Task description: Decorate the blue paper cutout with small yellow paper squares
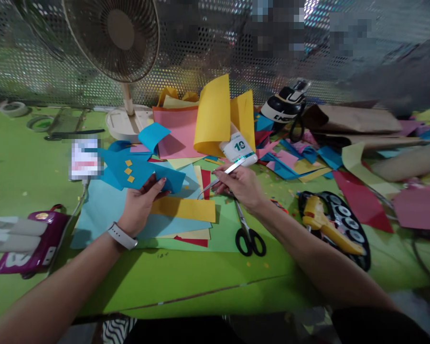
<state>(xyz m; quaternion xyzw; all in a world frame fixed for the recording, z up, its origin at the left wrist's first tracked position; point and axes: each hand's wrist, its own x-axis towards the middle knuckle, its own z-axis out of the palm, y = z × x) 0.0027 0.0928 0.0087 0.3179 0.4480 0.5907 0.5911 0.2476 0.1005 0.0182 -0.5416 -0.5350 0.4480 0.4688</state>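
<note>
My left hand, with a white watch at the wrist, pinches the edge of a blue paper cut-out that carries small yellow squares. My right hand is closed around metal tweezers, whose tips point left toward the cut-out. Under both hands lies a stack of coloured sheets, with a yellow strip on top of light blue paper. Black-handled scissors lie just below my right wrist.
A white glue bottle lies behind the tweezers, among curled yellow and pink sheets. A yellow glue gun rests on a black stand at right. A fan stands at the back. A purple pouch sits at left on the green table.
</note>
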